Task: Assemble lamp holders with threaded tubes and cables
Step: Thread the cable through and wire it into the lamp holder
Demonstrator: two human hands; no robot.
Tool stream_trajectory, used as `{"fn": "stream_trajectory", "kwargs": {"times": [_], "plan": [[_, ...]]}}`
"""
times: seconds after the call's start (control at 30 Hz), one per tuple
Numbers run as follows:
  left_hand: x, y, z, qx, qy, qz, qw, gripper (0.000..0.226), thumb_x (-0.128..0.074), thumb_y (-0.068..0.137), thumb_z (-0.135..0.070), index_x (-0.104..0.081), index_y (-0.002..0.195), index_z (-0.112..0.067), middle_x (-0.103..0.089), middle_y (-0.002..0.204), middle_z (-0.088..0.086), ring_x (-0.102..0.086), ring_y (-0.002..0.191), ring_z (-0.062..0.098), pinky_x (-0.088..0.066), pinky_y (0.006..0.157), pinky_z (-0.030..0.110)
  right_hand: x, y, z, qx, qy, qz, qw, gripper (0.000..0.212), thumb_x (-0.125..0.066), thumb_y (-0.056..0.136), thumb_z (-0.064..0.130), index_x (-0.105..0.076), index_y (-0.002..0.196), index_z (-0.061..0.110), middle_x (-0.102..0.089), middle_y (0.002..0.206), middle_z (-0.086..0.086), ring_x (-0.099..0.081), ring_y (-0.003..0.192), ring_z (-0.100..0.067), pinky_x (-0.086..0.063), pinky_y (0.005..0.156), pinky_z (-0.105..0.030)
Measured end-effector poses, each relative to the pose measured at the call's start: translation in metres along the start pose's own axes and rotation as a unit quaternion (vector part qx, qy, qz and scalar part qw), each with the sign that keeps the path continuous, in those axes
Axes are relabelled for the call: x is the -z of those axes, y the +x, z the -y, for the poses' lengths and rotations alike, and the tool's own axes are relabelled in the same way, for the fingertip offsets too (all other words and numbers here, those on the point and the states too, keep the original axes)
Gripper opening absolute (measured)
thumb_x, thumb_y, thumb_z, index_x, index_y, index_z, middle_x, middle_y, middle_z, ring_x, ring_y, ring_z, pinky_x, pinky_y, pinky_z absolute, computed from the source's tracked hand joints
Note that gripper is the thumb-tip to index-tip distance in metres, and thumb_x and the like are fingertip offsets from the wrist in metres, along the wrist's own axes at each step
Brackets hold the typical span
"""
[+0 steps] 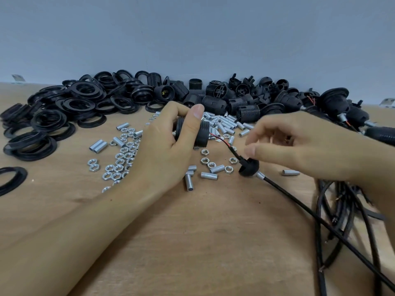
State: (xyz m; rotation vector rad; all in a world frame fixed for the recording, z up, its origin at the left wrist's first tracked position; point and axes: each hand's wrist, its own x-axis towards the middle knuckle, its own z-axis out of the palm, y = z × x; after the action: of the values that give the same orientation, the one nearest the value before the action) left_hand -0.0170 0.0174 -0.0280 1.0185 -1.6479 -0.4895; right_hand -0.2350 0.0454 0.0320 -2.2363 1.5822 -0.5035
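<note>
No readable text, labels, brand marks or numbers anywhere in frame. The black lamp holders (215, 99) and rings (85, 97) along the back of the surface (213, 242) show moulded ribs only, no legible marking. Two small tags at the wall edge, far left (18, 78) and far right (388, 102), are too blurred to read.

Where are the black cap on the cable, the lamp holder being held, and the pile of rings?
Black cap (249, 167), head view: domed side.
Lamp holder (204, 133), head view: ribbed body.
Pile of rings (70, 103), head view: middle ring.
</note>
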Motion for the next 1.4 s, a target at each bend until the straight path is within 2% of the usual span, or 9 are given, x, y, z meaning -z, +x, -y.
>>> {"fn": "stream_trajectory", "kwargs": {"times": [0.1,0.23,0.4,0.5,0.63,0.87,1.0,1.17,1.4], "plan": [[-0.001,0.000,0.001,0.004,0.001,0.001,1.000,0.028,-0.043,0.102,-0.049,-0.052,0.081,-0.032,-0.053,0.055,-0.020,-0.042,0.044,0.002,-0.032,0.046,0.015,-0.004,0.001,0.003,-0.032,-0.070,0.085,0.993,0.038,-0.068,0.065,0.062,-0.061,0.095,0.038,-0.060,0.082,0.015,-0.055,0.067,0.001,-0.040,0.061,-0.015],[-0.001,0.001,0.001,0.020,-0.017,0.000,1.000,0.040,-0.038,0.103,-0.049,-0.055,0.084,-0.018,-0.050,0.058,-0.012,-0.044,0.047,0.007,-0.034,0.049,0.024,-0.012,0.004,0.002,0.001,-0.093,0.077,0.993,0.021,-0.072,0.077,0.046,-0.061,0.092,0.037,-0.058,0.075,0.021,-0.054,0.068,0.005,-0.038,0.060,-0.013],[-0.001,0.002,-0.003,0.047,-0.088,0.014,0.995,0.047,-0.038,0.105,-0.044,-0.052,0.090,-0.002,-0.041,0.057,0.002,-0.040,0.038,0.009,-0.033,0.040,0.022,-0.021,0.005,0.010,0.045,0.014,-0.005,0.999,0.028,-0.059,0.073,0.059,-0.061,0.093,0.040,-0.057,0.087,0.031,-0.056,0.067,0.009,-0.040,0.062,-0.008],[-0.003,0.000,-0.007,0.038,-0.124,0.036,0.991,0.046,-0.039,0.103,-0.042,-0.052,0.093,0.000,-0.038,0.060,0.016,-0.037,0.037,0.008,-0.033,0.038,0.023,-0.036,0.011,0.015,0.086,0.080,-0.071,0.990,0.017,-0.061,0.084,0.047,-0.066,0.092,0.033,-0.065,0.078,0.025,-0.058,0.065,0.007,-0.040,0.059,-0.009],[-0.002,0.001,-0.010,0.058,-0.151,0.037,0.986,0.051,-0.041,0.099,-0.046,-0.051,0.093,0.003,-0.038,0.064,0.023,-0.038,0.037,0.012,-0.032,0.036,0.022,-0.055,0.017,0.019,0.090,0.103,-0.124,0.983,0.014,-0.070,0.088,0.025,-0.064,0.100,0.026,-0.068,0.075,0.015,-0.061,0.071,-0.004,-0.050,0.071,-0.028],[0.000,0.006,-0.008,0.116,-0.194,0.008,0.974,0.062,-0.041,0.104,-0.047,-0.048,0.092,0.013,-0.049,0.062,0.026,-0.033,0.035,0.019,-0.032,0.035,0.024,-0.050,0.017,0.019,0.128,0.184,-0.218,0.950,0.009,-0.065,0.091,0.009,-0.071,0.093,0.015,-0.062,0.069,0.019,-0.065,0.062,-0.005,-0.042,0.053,-0.009],[0.001,0.008,-0.008,0.176,-0.257,0.023,0.950,0.059,-0.039,0.104,-0.051,-0.056,0.081,0.000,-0.053,0.054,0.010,-0.029,0.036,0.018,-0.032,0.037,0.021,-0.048,0.014,0.023,0.155,0.171,-0.257,0.938,0.007,-0.065,0.092,0.012,-0.070,0.090,0.016,-0.062,0.069,0.016,-0.064,0.060,-0.006,-0.041,0.056,-0.009],[0.002,0.008,-0.010,0.192,-0.279,0.036,0.940,0.058,-0.039,0.103,-0.052,-0.059,0.066,-0.013,-0.053,0.054,0.008,-0.028,0.037,0.016,-0.031,0.037,0.021,-0.050,0.014,0.026,0.198,0.077,-0.298,0.930,0.008,-0.065,0.091,0.013,-0.071,0.087,0.009,-0.064,0.071,0.002,-0.059,0.063,-0.014,-0.048,0.064,-0.029],[0.001,0.007,-0.010,0.189,-0.271,0.048,0.943,0.059,-0.038,0.103,-0.053,-0.059,0.062,-0.016,-0.053,0.054,0.008,-0.028,0.035,0.016,-0.031,0.037,0.021,-0.052,0.013,0.027,0.219,0.039,-0.290,0.931,0.008,-0.065,0.089,0.009,-0.071,0.084,0.008,-0.063,0.069,0.001,-0.055,0.064,-0.012,-0.045,0.064,-0.027]]}}
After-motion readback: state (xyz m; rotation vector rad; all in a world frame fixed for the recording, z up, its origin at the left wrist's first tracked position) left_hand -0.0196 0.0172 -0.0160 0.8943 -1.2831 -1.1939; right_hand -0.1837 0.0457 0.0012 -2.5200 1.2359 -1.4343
